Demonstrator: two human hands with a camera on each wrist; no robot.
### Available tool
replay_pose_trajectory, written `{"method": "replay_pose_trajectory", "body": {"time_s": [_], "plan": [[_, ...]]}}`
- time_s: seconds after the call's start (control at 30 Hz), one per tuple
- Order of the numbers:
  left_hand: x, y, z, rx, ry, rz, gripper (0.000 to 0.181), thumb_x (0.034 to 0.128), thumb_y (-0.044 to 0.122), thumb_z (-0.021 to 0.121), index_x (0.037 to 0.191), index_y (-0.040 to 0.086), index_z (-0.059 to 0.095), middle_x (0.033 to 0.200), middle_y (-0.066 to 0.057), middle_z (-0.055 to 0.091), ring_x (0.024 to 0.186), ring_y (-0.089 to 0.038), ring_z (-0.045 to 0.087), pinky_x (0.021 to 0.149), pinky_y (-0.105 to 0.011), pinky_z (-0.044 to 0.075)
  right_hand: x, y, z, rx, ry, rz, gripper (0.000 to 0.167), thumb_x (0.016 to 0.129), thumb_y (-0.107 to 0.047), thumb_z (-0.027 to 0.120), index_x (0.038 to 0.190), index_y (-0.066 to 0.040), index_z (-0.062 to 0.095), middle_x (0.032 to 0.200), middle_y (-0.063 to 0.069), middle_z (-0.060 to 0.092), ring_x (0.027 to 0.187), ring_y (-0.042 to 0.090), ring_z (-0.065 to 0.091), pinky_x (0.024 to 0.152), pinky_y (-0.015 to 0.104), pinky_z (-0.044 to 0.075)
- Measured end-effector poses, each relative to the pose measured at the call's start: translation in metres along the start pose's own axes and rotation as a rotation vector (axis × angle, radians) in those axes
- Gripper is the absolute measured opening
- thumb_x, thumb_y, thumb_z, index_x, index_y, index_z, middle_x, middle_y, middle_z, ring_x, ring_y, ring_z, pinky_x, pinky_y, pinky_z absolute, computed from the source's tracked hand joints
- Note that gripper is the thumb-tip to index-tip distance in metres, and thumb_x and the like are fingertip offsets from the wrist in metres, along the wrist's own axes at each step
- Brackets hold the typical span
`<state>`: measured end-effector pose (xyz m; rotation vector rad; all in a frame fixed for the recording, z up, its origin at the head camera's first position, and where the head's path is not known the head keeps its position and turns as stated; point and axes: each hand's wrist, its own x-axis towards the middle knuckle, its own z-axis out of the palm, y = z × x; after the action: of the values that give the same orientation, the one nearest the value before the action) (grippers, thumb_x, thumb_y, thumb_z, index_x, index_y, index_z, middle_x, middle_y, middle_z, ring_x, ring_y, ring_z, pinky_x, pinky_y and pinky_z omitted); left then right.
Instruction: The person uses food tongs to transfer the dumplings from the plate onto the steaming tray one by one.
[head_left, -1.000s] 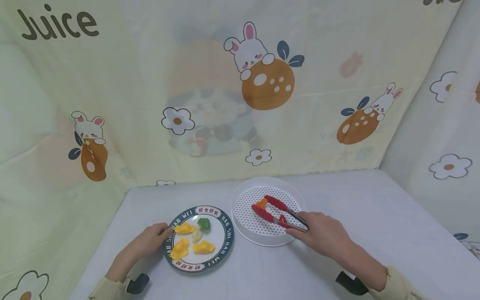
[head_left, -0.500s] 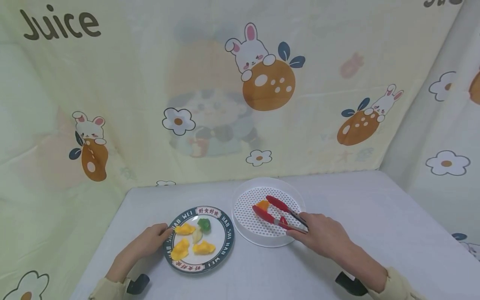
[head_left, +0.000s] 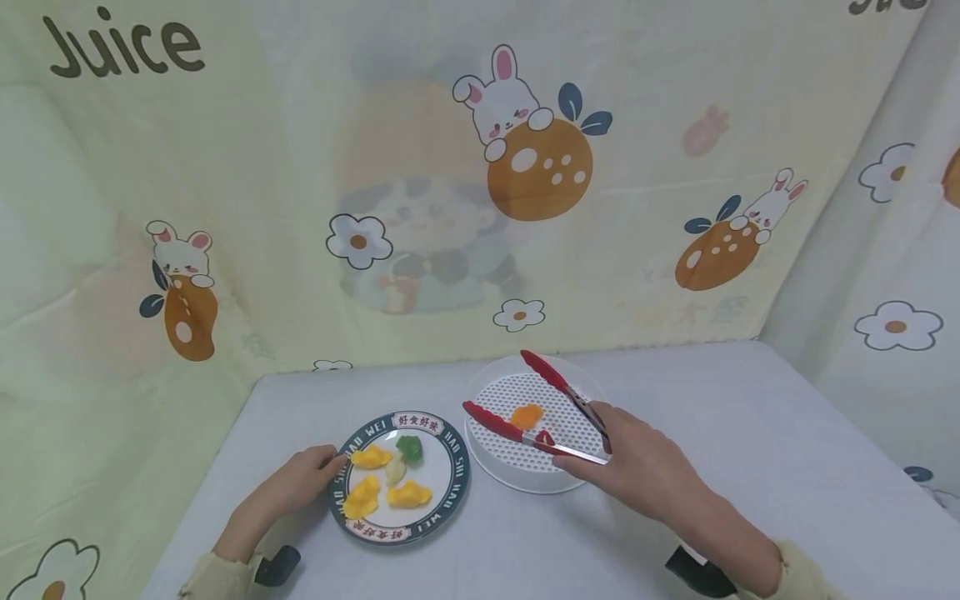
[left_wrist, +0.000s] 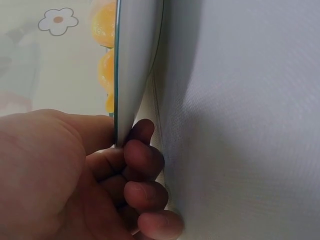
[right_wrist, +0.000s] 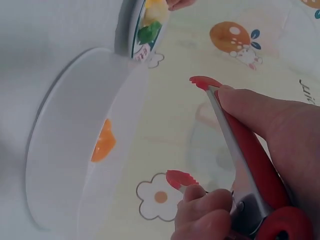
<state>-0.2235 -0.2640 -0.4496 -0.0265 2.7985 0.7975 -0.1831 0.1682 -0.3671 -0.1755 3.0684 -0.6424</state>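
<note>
- The right hand (head_left: 637,458) has its fingers curled around the red and silver tongs (head_left: 510,429). The tongs are spread wide, with nothing caught between their tips.
- The orange piece (head_left: 527,416) sits inside the round white tray (head_left: 491,471), on the floor with all the little holes. The tray is close to the far edge of the surface (head_left: 675,400), about halfway between its two far corners.
- A small red bit (head_left: 544,437) shows by the lower arm of the tongs. It may be part of them, but it is too small to tell.
- The left hand (head_left: 300,482) pinches the rim of the plate (head_left: 453,492), thumb on top and fingers bent below. The plate is nearer the left edge of the surface, right beside the tray.
- On the plate are three yellow pieces (head_left: 408,495), a green piece (head_left: 409,449) and a pale piece (head_left: 395,471).
- The orange piece looks shiny, so it could slip away if the tips catch just its side.
- With the tongs so wide, one arm could bump the tray wall and shove the tray into the plate.
- If the left hand lifts its side of the plate, the food could slide off.
</note>
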Motion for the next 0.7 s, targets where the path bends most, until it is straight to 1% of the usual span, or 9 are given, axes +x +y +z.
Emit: {"method": "replay_pose_trajectory", "body": {"time_s": [0.17,0.3,0.33,0.43,0.6,0.67,0.7], "plan": [[0.000,0.000,0.001,-0.003,0.002,-0.004,0.027,0.1049,0.029,0.050,0.090,0.008,0.059,0.073,-0.004,0.052,0.069,-0.017,0.049,0.062,-0.030,0.043,-0.006,-0.011,0.008,-0.014,-0.028,-0.022,0.106,0.071,-0.079,0.070,0.145,-0.007,0.048,0.134,0.012,0.062,0.104,0.022,0.060,0.080,0.038,0.058],[0.001,-0.001,0.001,-0.007,0.000,0.001,0.027,0.1050,0.029,0.050,0.090,0.008,0.059,0.073,-0.004,0.052,0.069,-0.017,0.049,0.062,-0.030,0.042,-0.010,-0.022,0.019,-0.004,-0.082,-0.013,0.104,0.067,-0.079,0.072,0.144,-0.014,0.051,0.126,0.006,0.065,0.095,0.017,0.058,0.075,0.034,0.056],[0.001,-0.002,0.001,-0.009,-0.001,0.004,0.027,0.1050,0.029,0.050,0.089,0.008,0.059,0.073,-0.004,0.052,0.069,-0.017,0.049,0.062,-0.031,0.042,-0.011,-0.025,0.023,0.002,-0.094,-0.013,0.103,0.066,-0.080,0.073,0.144,-0.016,0.051,0.125,0.004,0.066,0.094,0.016,0.058,0.076,0.034,0.056],[0.001,-0.002,0.000,-0.012,-0.003,0.012,0.027,0.1050,0.028,0.050,0.089,0.008,0.058,0.073,-0.004,0.052,0.069,-0.017,0.048,0.061,-0.031,0.042,-0.015,-0.033,0.033,0.022,-0.131,-0.042,0.099,0.065,-0.078,0.076,0.142,-0.019,0.053,0.120,0.000,0.066,0.090,0.014,0.057,0.075,0.034,0.057],[0.002,-0.003,0.001,-0.010,-0.004,0.016,0.027,0.1049,0.029,0.051,0.089,0.008,0.058,0.073,-0.004,0.052,0.069,-0.017,0.049,0.062,-0.031,0.042,-0.021,-0.044,0.049,0.042,-0.224,-0.107,0.095,0.067,-0.076,0.076,0.139,-0.019,0.054,0.108,-0.002,0.065,0.084,0.013,0.054,0.069,0.033,0.054],[0.002,-0.003,0.001,-0.012,-0.004,0.019,0.027,0.1048,0.028,0.051,0.089,0.008,0.058,0.073,-0.004,0.052,0.069,-0.017,0.049,0.062,-0.031,0.042,-0.021,-0.046,0.054,0.040,-0.262,-0.129,0.093,0.067,-0.075,0.076,0.139,-0.020,0.054,0.106,-0.002,0.064,0.085,0.013,0.053,0.069,0.033,0.054],[0.002,-0.003,0.001,-0.012,-0.004,0.020,0.027,0.1047,0.028,0.051,0.090,0.008,0.059,0.073,-0.004,0.052,0.070,-0.017,0.049,0.062,-0.031,0.042,-0.021,-0.047,0.057,0.037,-0.274,-0.145,0.093,0.068,-0.076,0.075,0.139,-0.019,0.055,0.109,-0.002,0.065,0.086,0.014,0.054,0.071,0.034,0.055]]}}
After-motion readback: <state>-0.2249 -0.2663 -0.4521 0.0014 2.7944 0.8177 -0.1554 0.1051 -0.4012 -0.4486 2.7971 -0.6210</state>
